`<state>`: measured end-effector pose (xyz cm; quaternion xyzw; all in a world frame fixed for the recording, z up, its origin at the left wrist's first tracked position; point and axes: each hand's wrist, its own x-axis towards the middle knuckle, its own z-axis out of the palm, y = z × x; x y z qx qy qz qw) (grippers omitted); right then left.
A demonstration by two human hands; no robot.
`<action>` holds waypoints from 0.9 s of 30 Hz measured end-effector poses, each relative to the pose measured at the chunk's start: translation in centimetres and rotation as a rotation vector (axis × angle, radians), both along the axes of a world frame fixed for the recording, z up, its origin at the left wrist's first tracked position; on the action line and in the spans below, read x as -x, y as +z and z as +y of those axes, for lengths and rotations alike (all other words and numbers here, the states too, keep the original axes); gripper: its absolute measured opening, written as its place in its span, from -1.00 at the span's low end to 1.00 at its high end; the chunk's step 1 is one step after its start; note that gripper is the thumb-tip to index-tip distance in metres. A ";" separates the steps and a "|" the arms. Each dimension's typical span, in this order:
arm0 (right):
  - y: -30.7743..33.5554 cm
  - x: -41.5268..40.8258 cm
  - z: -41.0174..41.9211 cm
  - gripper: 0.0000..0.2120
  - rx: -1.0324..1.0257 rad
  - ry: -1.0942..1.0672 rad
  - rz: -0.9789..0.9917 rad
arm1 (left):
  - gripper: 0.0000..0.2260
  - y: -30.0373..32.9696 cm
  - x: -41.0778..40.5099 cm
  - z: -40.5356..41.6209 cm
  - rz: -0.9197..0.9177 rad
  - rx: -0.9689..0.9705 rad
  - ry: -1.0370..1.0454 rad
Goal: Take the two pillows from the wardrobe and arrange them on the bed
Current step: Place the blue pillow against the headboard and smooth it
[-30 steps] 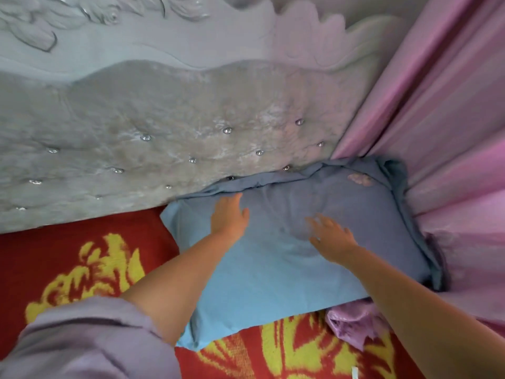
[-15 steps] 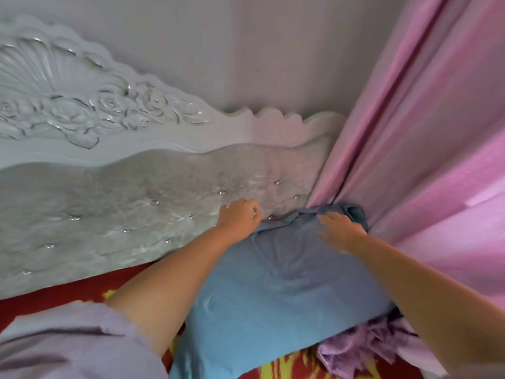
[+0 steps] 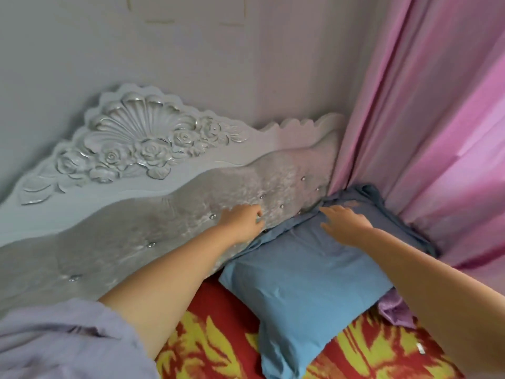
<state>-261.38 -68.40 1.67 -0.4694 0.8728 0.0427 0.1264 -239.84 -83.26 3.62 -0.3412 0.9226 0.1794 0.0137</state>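
Note:
One blue pillow (image 3: pixel 306 283) lies on the red and yellow bedspread (image 3: pixel 207 348), pushed into the corner between the headboard and the pink curtain. Its top edge leans against the padded headboard. My left hand (image 3: pixel 241 224) is at the pillow's upper left edge, fingers curled against the headboard; whether they pinch the cloth is hidden. My right hand (image 3: pixel 343 224) rests flat on the pillow's upper part, fingers apart. No second pillow is in view.
A grey carved headboard (image 3: pixel 142 149) with a tufted panel runs along the wall. The pink curtain (image 3: pixel 426 127) hangs on the right, touching the pillow. Crumpled purple cloth (image 3: pixel 396 310) sticks out under the pillow's right side.
Both hands slid from the pillow's middle up to its top edge by the headboard. The left hand's fingers curled. The view tilted upward.

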 end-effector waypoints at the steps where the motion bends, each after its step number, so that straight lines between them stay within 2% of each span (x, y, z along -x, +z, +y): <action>1: 0.1 -0.5 0.7 -0.48 0.012 -0.018 -0.005 | -0.74 0.4 0.4 0.3 -0.007 0.002 -0.026; 7: 0.6 0.3 5.7 -0.50 0.087 -0.206 -0.047 | -0.73 1.9 6.0 4.4 -0.009 0.093 -0.297; 10: 0.2 0.8 8.0 -0.52 0.096 -0.243 -0.061 | -0.74 1.6 8.7 6.5 -0.006 0.095 -0.337; 17: -1.2 3.9 17.0 -0.51 0.113 -0.294 -0.077 | -0.73 -1.5 13.3 14.0 -0.079 -0.021 -0.266; 21: -1.7 6.0 22.6 -0.52 0.035 -0.222 -0.063 | -0.72 -4.6 13.4 19.0 -0.067 -0.075 -0.142; 27: -1.1 6.3 23.6 -0.54 -0.050 -0.102 -0.079 | -0.72 -5.9 11.4 21.8 0.004 -0.105 0.021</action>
